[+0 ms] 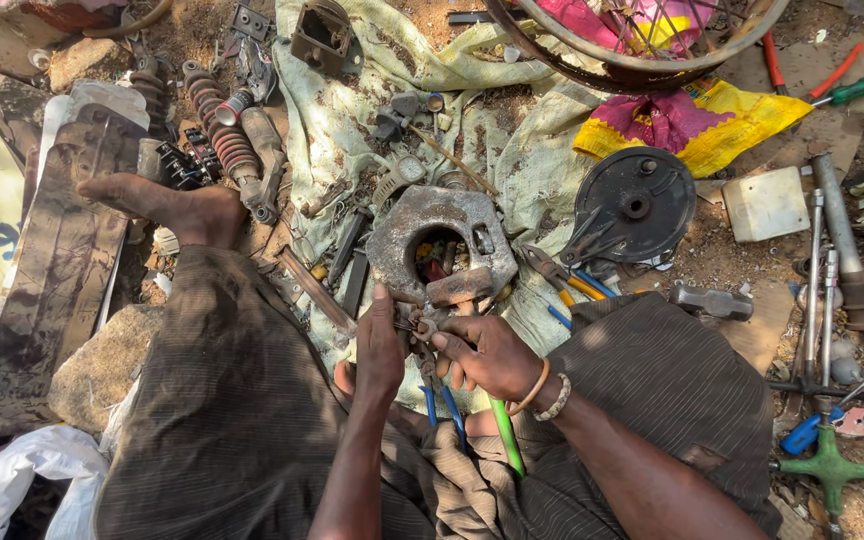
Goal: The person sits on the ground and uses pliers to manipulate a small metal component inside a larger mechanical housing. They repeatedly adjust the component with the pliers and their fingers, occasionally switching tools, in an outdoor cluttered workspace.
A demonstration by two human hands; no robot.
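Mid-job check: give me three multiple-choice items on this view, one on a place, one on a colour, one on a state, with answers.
1. Where is the round black drum plate?
A. Right of the grey metal casing
B. On the person's bare foot
C. In the left hand

2. What colour are the handles of the pliers?
A. Red
B. Blue
C. White

3. How is the right hand?
A. Flat on the ground
B. Resting on the wheel rim
C. Closed on the pliers

Answers: A, the plate lies right of the casing; B, blue handles hang below the hands; C, its fingers wrap the tool.
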